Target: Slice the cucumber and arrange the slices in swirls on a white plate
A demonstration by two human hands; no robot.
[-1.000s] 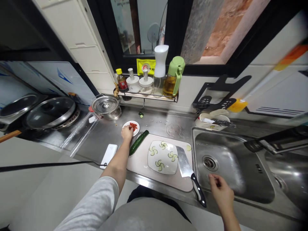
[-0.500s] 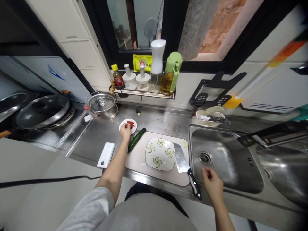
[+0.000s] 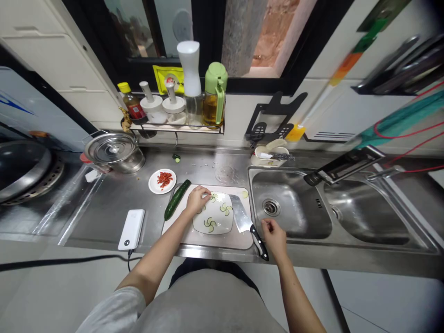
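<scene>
My left hand (image 3: 197, 200) is over the upper left of the white square plate (image 3: 218, 226). Its fingers are pinched; whatever they hold is too small to make out. Green slices (image 3: 210, 225) form several pinwheels on the plate, one partly behind my hand. Beneath the plate is a pale cutting board (image 3: 239, 241), with a whole cucumber (image 3: 177, 200) along its left edge. A cleaver (image 3: 241, 215) lies right of the plate, its black handle towards me. My right hand (image 3: 275, 237) is closed near the sink's front left corner, contents hidden. Chopped red pieces (image 3: 164, 178) sit on a small round plate (image 3: 152, 187).
A white power bank (image 3: 132, 229) with a cable lies at left. Behind it stands a lidded steel pot (image 3: 116, 152). The double sink (image 3: 294, 203) is at right. A wall rack (image 3: 180, 127) carries seasoning jars and an oil bottle (image 3: 215, 95).
My left hand has moved right, from the red pieces on the small plate to the square plate. My right hand stays near the sink corner, while the view has shifted to the right.
</scene>
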